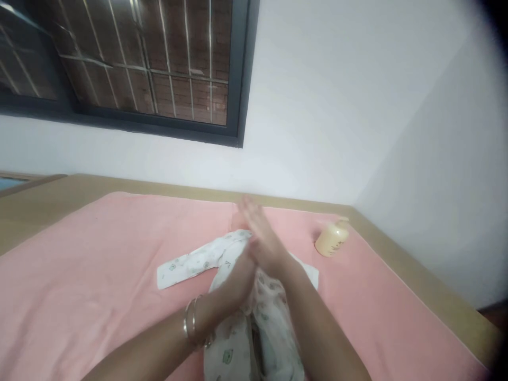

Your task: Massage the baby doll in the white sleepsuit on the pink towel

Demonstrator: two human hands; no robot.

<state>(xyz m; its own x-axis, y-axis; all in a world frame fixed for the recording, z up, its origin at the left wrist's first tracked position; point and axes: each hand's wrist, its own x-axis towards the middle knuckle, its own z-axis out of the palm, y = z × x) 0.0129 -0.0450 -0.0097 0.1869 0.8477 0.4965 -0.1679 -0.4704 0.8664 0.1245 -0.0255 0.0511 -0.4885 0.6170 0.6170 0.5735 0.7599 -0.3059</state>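
Observation:
A small white printed garment (190, 264) lies spread on a pink sheet (87, 275), one sleeve stretched out to the left. My right hand (260, 233) hovers over its upper part with fingers stretched flat, blurred by motion. My left hand (238, 275), with bangles on the wrist, reaches under the right hand and rests on the garment; its fingers are hidden. The two forearms cross above the lower part of the garment.
A pale yellow pump bottle (332, 239) lies on its side on the sheet to the right. A wooden bed frame (420, 275) borders the sheet against white walls. A barred window (138, 63) is at the upper left.

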